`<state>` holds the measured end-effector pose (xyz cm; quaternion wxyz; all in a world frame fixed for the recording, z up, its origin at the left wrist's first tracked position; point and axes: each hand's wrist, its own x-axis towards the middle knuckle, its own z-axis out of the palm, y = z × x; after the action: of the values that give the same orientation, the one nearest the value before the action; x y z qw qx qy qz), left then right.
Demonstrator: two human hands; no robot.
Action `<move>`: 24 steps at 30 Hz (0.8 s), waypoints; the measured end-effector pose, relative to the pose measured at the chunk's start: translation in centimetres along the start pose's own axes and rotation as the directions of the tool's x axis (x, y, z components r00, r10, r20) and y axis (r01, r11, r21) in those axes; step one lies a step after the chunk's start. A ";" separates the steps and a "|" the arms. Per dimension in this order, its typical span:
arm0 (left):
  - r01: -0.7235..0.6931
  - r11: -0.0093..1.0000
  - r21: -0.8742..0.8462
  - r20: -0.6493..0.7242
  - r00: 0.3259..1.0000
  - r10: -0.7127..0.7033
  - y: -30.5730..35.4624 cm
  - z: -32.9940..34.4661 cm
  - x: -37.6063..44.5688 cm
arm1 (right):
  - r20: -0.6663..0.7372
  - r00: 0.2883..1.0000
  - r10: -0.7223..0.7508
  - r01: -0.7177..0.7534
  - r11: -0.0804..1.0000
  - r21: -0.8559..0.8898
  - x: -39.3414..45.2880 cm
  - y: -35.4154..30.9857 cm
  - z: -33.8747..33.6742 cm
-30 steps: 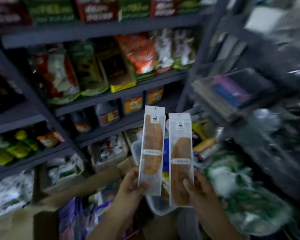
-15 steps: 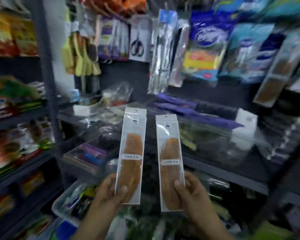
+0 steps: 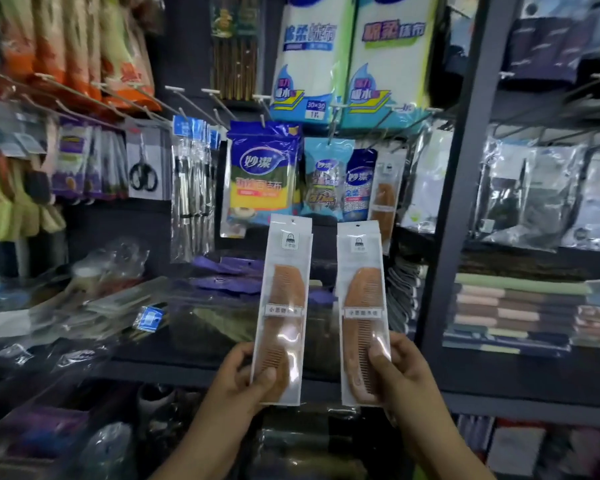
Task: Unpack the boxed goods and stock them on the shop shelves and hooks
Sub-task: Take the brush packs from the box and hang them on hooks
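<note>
Left hand [image 3: 246, 379] grips the bottom of one comb packet [image 3: 283, 306], thumb pressed across the clear front and fingers curled behind, holding it upright just left of the second comb packet [image 3: 362, 313]; the two packets stand side by side, apart, each with a wooden comb showing through the plastic, a small white label band of Chinese characters across the middle, and a comb logo on the white header near the hang hole. Right hand [image 3: 400, 372] holds the second packet the same way, thumb on the front at its lower right edge and fingers wrapped behind. Taking that pair of packets as the landmark: far to the left of them hang orange and green items on wire hooks [image 3: 84, 98], then purple sachets, then a carded pair of scissors [image 3: 142, 171], then narrow clear packets with blue headers [image 3: 193, 188]. Directly above the pair hangs a blue sponge pack [image 3: 262, 178] printed 妙洁, and higher still two tall white cloth packs [image 3: 350, 57], one marked 30×30. Above and just right of the pair, a matching comb packet [image 3: 385, 195] already hangs on a hook beside smaller blue 妙洁 packs [image 3: 357, 181]. Behind the pair, a dark shelf [image 3: 201, 372] carries purple flat packs and clear bags. Right of the pair, past a grey upright post [image 3: 461, 202], folded cloths [image 3: 510, 306] lie stacked under hanging clear bags.
</note>
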<state>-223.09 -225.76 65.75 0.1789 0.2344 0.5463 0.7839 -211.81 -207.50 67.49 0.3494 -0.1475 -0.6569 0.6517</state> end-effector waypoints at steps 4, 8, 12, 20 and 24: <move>0.008 1.000 -0.022 0.013 1.000 -0.008 0.4 1.8 2.1 | -0.079 0.995 -0.063 0.059 0.997 -0.058 1.4 -1.3 -1.3; -0.021 1.000 -0.019 0.067 0.997 0.022 1.5 3.8 3.9 | -0.104 0.986 -0.132 0.125 0.990 -0.070 3.5 -3.2 -1.9; -0.068 0.998 -0.016 0.066 0.995 0.069 2.6 4.7 5.3 | -0.095 0.974 -0.208 0.195 0.973 -0.125 6.2 -4.5 -0.9; -0.108 0.994 0.008 0.054 0.993 0.108 5.4 5.9 8.4 | -0.244 0.898 -0.367 0.350 0.930 -0.113 12.6 -6.7 0.7; -0.123 0.992 0.037 0.040 0.992 0.122 5.6 6.4 9.9 | -0.313 0.886 -0.341 0.334 0.939 -0.077 14.1 -6.3 0.7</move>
<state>-227.81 -217.35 74.63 0.1360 0.2856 0.5427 0.7781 -220.67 -199.56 77.42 0.5581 -0.1389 -0.6134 0.5412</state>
